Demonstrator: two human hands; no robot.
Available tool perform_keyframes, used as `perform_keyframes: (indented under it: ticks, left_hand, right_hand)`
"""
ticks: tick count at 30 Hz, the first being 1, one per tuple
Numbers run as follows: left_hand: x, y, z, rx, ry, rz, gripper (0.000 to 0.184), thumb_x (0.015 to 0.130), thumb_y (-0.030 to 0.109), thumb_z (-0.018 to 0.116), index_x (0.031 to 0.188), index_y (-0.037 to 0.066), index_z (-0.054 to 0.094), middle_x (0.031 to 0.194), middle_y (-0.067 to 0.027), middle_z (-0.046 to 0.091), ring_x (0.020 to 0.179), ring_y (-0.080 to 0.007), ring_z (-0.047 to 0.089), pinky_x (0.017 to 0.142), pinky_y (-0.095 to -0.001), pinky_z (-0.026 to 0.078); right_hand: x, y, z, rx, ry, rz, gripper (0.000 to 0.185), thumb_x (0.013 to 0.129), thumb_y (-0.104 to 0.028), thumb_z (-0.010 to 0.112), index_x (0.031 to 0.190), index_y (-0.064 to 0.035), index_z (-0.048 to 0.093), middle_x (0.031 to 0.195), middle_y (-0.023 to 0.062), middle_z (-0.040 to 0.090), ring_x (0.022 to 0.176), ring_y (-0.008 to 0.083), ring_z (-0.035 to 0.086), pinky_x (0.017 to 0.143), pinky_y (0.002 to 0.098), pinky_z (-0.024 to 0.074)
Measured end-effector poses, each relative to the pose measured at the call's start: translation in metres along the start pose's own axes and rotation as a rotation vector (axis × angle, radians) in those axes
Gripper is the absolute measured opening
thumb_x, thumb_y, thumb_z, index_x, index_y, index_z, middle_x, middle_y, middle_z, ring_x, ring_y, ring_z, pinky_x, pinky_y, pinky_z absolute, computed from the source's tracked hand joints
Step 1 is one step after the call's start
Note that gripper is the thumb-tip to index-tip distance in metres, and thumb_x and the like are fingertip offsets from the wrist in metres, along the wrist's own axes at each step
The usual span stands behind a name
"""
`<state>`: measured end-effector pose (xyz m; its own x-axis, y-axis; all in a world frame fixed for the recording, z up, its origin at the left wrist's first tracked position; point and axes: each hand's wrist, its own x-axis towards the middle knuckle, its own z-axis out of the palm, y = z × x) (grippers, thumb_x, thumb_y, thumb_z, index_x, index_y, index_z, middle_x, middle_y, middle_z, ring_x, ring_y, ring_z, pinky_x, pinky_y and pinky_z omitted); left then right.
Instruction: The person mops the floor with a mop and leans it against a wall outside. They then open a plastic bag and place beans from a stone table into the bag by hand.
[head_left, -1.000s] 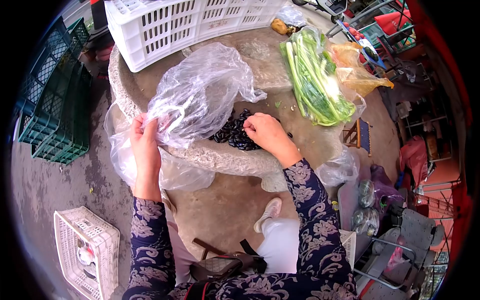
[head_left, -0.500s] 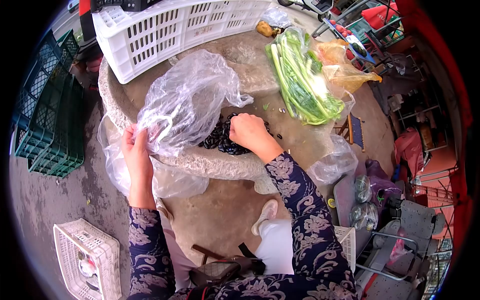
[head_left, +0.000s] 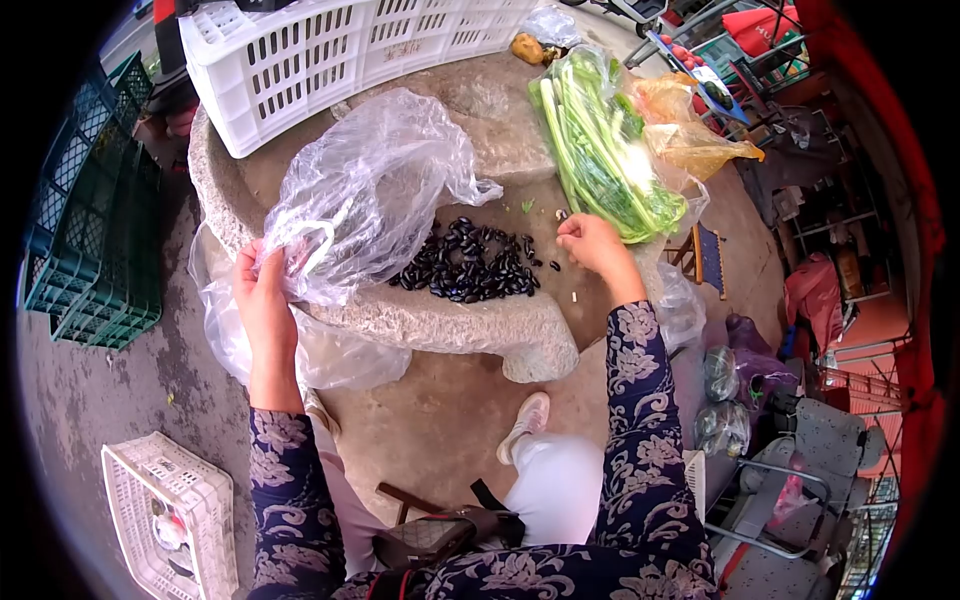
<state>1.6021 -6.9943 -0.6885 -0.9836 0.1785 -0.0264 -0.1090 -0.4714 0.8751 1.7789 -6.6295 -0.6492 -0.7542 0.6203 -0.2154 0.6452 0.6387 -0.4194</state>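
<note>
My left hand (head_left: 264,298) pinches the edge of a clear plastic bag (head_left: 375,165), which spreads crumpled over the stone surface (head_left: 450,320). To the right of the bag lies a pile of small, glossy black beans (head_left: 470,262), spread loosely. My right hand (head_left: 592,246) is just right of the pile, its fingers curled together; anything between them is too small to make out. Close beyond that hand rests a bundle of green stalks (head_left: 605,160) in clear plastic. One or two stray beans sit between the hand and the pile.
A white slatted crate (head_left: 350,65) stands at the back of the stone. An orange plastic bag (head_left: 705,145) lies beside the greens. Green crates (head_left: 100,220) are stacked at left, a small white basket (head_left: 170,510) below them. Grey chairs (head_left: 800,480) stand at lower right.
My right hand has moved right, off the black beans towards the greens, and more of the pile shows, spread wider. My left hand keeps its hold on the bag.
</note>
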Motion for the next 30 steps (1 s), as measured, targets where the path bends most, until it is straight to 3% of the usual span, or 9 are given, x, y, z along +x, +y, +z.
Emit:
perform_keyframes:
  ticks: [3, 6, 9, 12, 16, 18, 20, 23, 30]
  left_hand:
    - [0.001, -0.001, -0.001, 0.005, -0.001, -0.002, 0.011, 0.085, 0.007, 0.051, 0.095, 0.002, 0.05, 0.086, -0.0045, 0.058, 0.077, -0.0089, 0.054, 0.069, -0.0207, 0.043]
    - [0.0, 0.002, 0.0, 0.013, 0.002, 0.001, 0.011, 0.084, 0.007, 0.052, 0.094, 0.002, 0.05, 0.086, -0.0044, 0.058, 0.077, -0.0087, 0.054, 0.069, -0.0205, 0.043]
    - [-0.001, 0.002, 0.003, 0.029, 0.009, 0.012, 0.01, 0.084, 0.007, 0.052, 0.093, 0.002, 0.051, 0.086, -0.0039, 0.057, 0.076, -0.0084, 0.054, 0.069, -0.0203, 0.043]
    - [0.003, -0.003, -0.005, 0.043, 0.002, 0.006, 0.014, 0.084, 0.005, 0.051, 0.097, 0.001, 0.05, 0.091, -0.0069, 0.058, 0.08, -0.0119, 0.057, 0.071, -0.0227, 0.045]
    - [0.004, -0.004, -0.006, 0.001, 0.013, -0.012, 0.016, 0.084, 0.005, 0.05, 0.1, 0.001, 0.049, 0.093, -0.0084, 0.059, 0.082, -0.0138, 0.058, 0.072, -0.0237, 0.046]
    - [0.001, 0.002, 0.0, -0.05, 0.027, -0.032, 0.01, 0.083, 0.006, 0.053, 0.092, 0.003, 0.051, 0.086, -0.0029, 0.057, 0.077, -0.0073, 0.052, 0.069, -0.02, 0.042]
    - [0.001, 0.003, -0.001, -0.081, 0.01, -0.049, 0.009, 0.083, 0.005, 0.053, 0.092, 0.003, 0.051, 0.086, -0.0029, 0.057, 0.077, -0.0075, 0.052, 0.07, -0.0201, 0.042]
    - [0.002, 0.001, -0.003, -0.124, -0.002, -0.035, 0.009, 0.083, 0.005, 0.052, 0.091, 0.002, 0.051, 0.086, -0.0033, 0.057, 0.077, -0.0078, 0.053, 0.07, -0.0202, 0.042]
    - [0.001, 0.003, -0.001, -0.135, 0.006, -0.039, 0.008, 0.083, 0.004, 0.052, 0.091, 0.002, 0.051, 0.085, -0.0037, 0.057, 0.075, -0.0084, 0.053, 0.068, -0.0206, 0.043]
  right_hand:
    - [-0.017, 0.007, 0.018, 0.098, -0.204, 0.233, 0.02, 0.08, -0.013, 0.058, 0.094, -0.0026, 0.048, 0.066, 0.0036, 0.053, 0.049, 0.0103, 0.052, 0.039, 0.0245, 0.0408]
    - [-0.027, -0.013, 0.036, 0.282, -0.154, 0.135, 0.018, 0.078, -0.013, 0.059, 0.089, -0.0009, 0.051, 0.074, 0.0119, 0.06, 0.058, 0.0168, 0.058, 0.048, 0.0304, 0.0461]
    - [-0.027, -0.044, 0.059, 0.199, -0.084, -0.084, 0.027, 0.074, -0.012, 0.06, 0.094, 0.0021, 0.049, 0.081, 0.0166, 0.06, 0.077, 0.0296, 0.059, 0.069, 0.0359, 0.0462]
    - [-0.026, -0.081, 0.068, 0.194, -0.082, -0.223, 0.028, 0.076, -0.01, 0.059, 0.1, 0.0012, 0.049, 0.085, 0.0149, 0.059, 0.072, 0.0241, 0.06, 0.063, 0.0343, 0.0483]
    - [-0.026, -0.104, 0.053, 0.604, -0.205, -0.27, 0.033, 0.079, -0.007, 0.055, 0.111, -0.0003, 0.049, 0.084, 0.0073, 0.059, 0.063, 0.012, 0.058, 0.048, 0.0251, 0.048]
    - [-0.022, -0.096, 0.042, 0.571, -0.073, -0.206, 0.027, 0.08, -0.007, 0.054, 0.106, -0.0003, 0.054, 0.085, 0.0074, 0.06, 0.064, 0.0124, 0.059, 0.052, 0.0258, 0.0488]
    - [-0.001, -0.058, 0.05, 0.266, 0.19, -0.319, 0.031, 0.08, -0.019, 0.057, 0.105, -0.0015, 0.055, 0.091, 0.0136, 0.06, 0.077, 0.0242, 0.059, 0.071, 0.0337, 0.0474]
    - [-0.016, -0.059, 0.065, -0.136, 0.253, -0.19, 0.052, 0.079, -0.041, 0.057, 0.113, -0.0016, 0.05, 0.111, 0.0203, 0.047, 0.107, 0.035, 0.038, 0.093, 0.0388, 0.0307]
    - [-0.045, -0.112, 0.103, -0.211, 0.067, -0.47, 0.089, 0.069, -0.066, 0.052, 0.133, -0.0098, 0.027, 0.136, 0.0222, 0.02, 0.125, 0.0395, 0.014, 0.098, 0.052, 0.0106]
